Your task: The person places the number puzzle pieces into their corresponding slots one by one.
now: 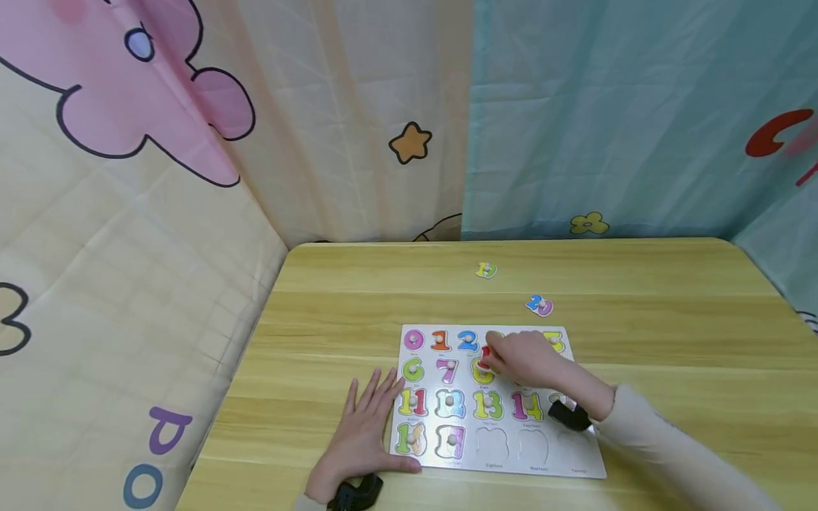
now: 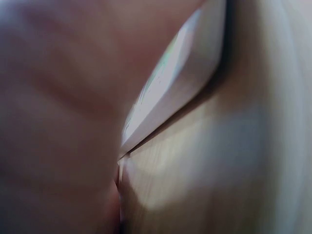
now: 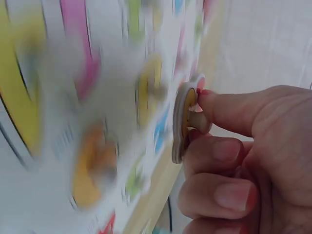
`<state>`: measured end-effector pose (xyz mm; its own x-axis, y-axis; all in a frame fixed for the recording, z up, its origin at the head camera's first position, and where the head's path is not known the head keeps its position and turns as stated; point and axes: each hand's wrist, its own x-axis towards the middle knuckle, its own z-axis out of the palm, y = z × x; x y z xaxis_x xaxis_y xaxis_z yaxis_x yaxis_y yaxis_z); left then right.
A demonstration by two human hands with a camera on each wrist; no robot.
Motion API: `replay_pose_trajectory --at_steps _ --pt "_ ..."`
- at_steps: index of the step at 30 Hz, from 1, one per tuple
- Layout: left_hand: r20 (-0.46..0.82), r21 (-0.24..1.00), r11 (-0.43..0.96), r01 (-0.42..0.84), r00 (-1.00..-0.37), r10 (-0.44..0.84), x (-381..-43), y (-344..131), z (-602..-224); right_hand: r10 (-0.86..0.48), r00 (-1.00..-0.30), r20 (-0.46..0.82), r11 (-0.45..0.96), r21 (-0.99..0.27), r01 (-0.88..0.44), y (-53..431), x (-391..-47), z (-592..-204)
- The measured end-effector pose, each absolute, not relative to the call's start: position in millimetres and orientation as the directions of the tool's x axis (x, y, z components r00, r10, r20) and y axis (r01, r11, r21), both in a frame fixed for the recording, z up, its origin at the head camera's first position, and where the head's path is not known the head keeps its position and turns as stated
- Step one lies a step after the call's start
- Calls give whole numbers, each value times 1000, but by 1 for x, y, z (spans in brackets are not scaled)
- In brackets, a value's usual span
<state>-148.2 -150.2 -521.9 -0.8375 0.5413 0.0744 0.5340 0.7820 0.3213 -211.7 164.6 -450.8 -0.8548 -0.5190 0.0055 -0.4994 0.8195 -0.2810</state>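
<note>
A white number puzzle board [image 1: 469,455] lies on the wooden table, with coloured, knobbed number pieces set in its rows. My right hand [image 1: 527,358] is over the board's upper middle, pinching the knob of a red and yellow number piece [image 3: 184,117] between thumb and fingers. In the right wrist view the piece is edge-on and held off the board, so its number cannot be read. Spread out at the board's lower left, my left hand [image 1: 367,429] touches the left side with its fingertips, while the thumb lies along the front edge. The left wrist view is blurred.
Two loose number pieces lie on the table behind the board: a yellow and green piece [image 1: 486,270] and a blue and purple piece [image 1: 540,306]. Outlined recesses [image 1: 533,447] show at the board's lower right. A printed curtain [image 1: 358,142] hangs behind the table.
</note>
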Motion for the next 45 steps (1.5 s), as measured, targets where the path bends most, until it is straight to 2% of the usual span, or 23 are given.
replay_pose_trajectory --at_steps 6,13,20,36,45 --pt "77 321 783 532 -839 538 -149 -151 -523 -613 -790 -19 765 -266 -587 155 -155 -459" --pt "70 333 783 525 -842 535 -149 -151 -525 -657 -754 -27 729 -277 -625 153 -124 -473" --pt "29 329 799 504 -851 525 -150 -150 -525 -637 -771 -23 728 -349 -591 151 -123 -480" --pt "85 322 782 533 -839 537 -150 -150 -525 -638 -768 -45 742 -301 -599 145 -125 -483" --pt "57 311 798 517 -848 527 -149 -150 -524 -628 -778 -31 751 -287 -595 144 -123 -484"
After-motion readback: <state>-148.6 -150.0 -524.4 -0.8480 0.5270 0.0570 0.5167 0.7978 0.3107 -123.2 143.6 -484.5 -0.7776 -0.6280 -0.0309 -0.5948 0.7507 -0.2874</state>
